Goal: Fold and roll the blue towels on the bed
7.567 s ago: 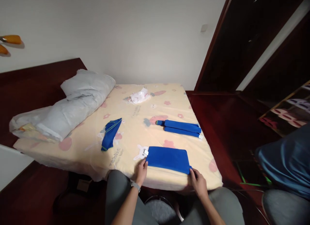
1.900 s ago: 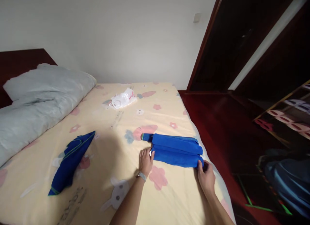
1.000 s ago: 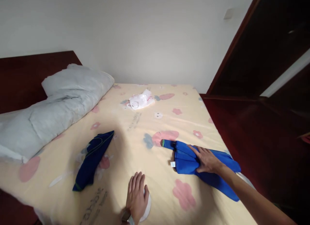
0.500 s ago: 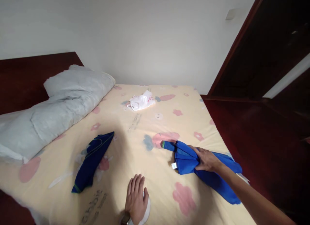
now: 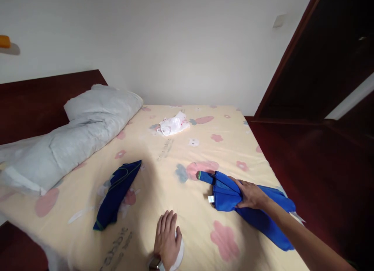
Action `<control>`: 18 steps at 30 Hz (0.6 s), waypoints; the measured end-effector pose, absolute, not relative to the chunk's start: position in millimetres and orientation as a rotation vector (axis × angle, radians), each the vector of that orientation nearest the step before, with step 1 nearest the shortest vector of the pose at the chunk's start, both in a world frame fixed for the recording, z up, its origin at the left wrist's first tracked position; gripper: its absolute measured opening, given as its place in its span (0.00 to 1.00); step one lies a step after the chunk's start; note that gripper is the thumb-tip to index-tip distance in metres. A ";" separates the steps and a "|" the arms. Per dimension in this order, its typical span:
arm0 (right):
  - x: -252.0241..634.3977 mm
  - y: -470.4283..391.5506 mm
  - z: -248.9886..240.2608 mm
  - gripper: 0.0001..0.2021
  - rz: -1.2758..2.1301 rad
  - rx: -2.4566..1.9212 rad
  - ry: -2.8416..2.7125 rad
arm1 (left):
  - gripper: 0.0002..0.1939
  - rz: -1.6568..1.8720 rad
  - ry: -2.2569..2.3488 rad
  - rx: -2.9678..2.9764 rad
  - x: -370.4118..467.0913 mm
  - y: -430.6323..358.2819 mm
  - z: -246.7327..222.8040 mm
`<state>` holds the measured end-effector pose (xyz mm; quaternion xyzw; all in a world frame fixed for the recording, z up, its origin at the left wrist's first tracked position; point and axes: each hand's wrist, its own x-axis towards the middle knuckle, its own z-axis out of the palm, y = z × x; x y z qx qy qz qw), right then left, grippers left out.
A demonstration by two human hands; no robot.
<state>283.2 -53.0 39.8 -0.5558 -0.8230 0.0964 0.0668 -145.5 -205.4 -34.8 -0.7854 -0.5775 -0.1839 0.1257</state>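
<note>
My right hand (image 5: 250,194) is closed around a gathered bright blue garment (image 5: 227,193) lying on the right side of the bed. A white tag (image 5: 210,199) and a narrow green-tipped strip stick out from its left end, while the rest spreads under my forearm to the bed's edge. My left hand (image 5: 168,236), with a watch (image 5: 156,262) at the wrist, rests flat on the sheet, fingers stretched out and holding nothing. Left of it lies a folded dark blue cloth piece (image 5: 118,195) with green edging, untouched by either hand.
The patterned bed sheet (image 5: 163,177) covers the bed. A white plastic bag (image 5: 174,125) lies near the far side. Along the left is a bunched grey quilt (image 5: 84,134) by the dark wooden headboard (image 5: 37,97). A dark doorway (image 5: 321,80) stands at right.
The camera view has shifted slightly, bringing an orange object on the left wall into sight. Both hands and the blue cloths stay essentially where they were on the bed.
</note>
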 end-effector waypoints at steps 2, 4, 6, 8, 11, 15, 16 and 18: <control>280.9 -57.7 36.5 0.52 0.281 -1.711 -2.472 | 0.25 -0.523 -1.678 -2.280 -145.4 -205.2 -35.6; 277.4 -62.2 35.9 0.51 0.266 -1.784 -2.459 | 0.24 -0.515 -1.671 -2.275 -145.3 -204.7 -36.0; 273.5 -64.4 38.9 0.49 0.251 -1.864 -2.448 | 0.24 -0.517 -1.668 -2.277 -145.3 -204.3 -36.2; 270.4 -64.1 44.7 0.48 0.281 -1.905 -2.451 | 0.24 -0.528 -1.664 -2.286 -145.6 -204.0 -36.4; 268.5 -62.1 54.6 0.49 0.372 -1.874 -2.449 | 0.24 -0.550 -1.666 -2.284 -146.4 -203.7 -36.7; 268.3 -63.0 60.5 0.49 0.373 -1.806 -2.462 | 0.24 -0.535 -1.656 -2.283 -146.7 -203.4 -37.4; 267.7 -63.9 60.3 0.48 0.348 -1.808 -2.465 | 0.24 -0.533 -1.658 -2.281 -146.6 -203.3 -37.7; 265.3 -66.2 59.2 0.46 0.277 -1.849 -2.465 | 0.24 -0.542 -1.669 -2.276 -146.4 -203.0 -38.4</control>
